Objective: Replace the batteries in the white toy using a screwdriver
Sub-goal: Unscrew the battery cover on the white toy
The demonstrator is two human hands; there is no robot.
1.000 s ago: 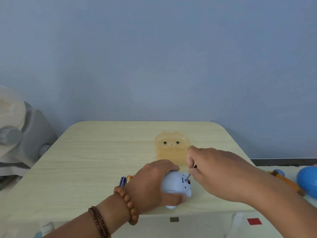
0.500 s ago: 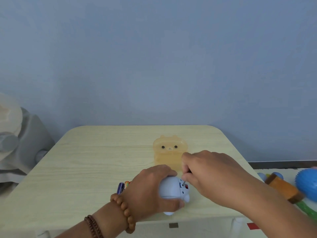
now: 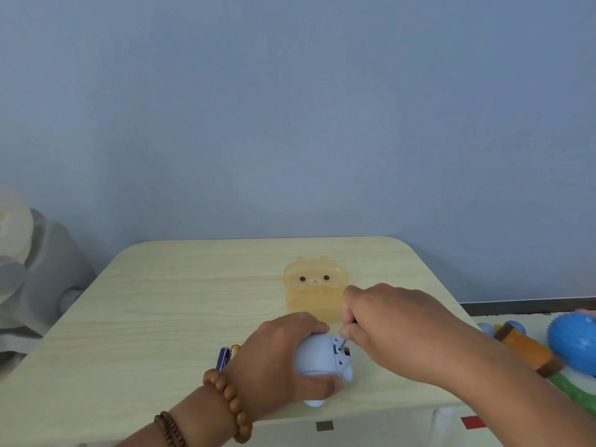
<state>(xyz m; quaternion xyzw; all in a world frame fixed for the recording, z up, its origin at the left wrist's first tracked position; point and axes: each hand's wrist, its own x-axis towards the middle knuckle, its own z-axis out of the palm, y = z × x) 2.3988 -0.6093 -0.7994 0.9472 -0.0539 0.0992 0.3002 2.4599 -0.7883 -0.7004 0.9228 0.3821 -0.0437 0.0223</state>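
Note:
The white toy (image 3: 317, 356) lies on its side near the front edge of the light wooden table (image 3: 167, 304), its underside turned right. My left hand (image 3: 277, 359) is wrapped around it from the left. My right hand (image 3: 387, 330) pinches a small screwdriver (image 3: 342, 343), whose thin metal shaft points down-left into the toy's underside beside a red spot. Most of the screwdriver's handle is hidden in my fingers. Two batteries (image 3: 228, 356) lie on the table just left of my left hand, partly hidden by it.
A translucent orange bear-shaped case (image 3: 314, 285) lies flat behind the hands. Right of the table, lower down, are a blue spiky ball (image 3: 577, 343), a brown block toy (image 3: 529, 350) and something green. A grey and white plush shape (image 3: 29, 272) sits at the left.
My view has shifted a little. Both hands have kept their hold, with the screwdriver tip staying at the toy's underside; my right hand's fingers have shifted slightly around the handle.

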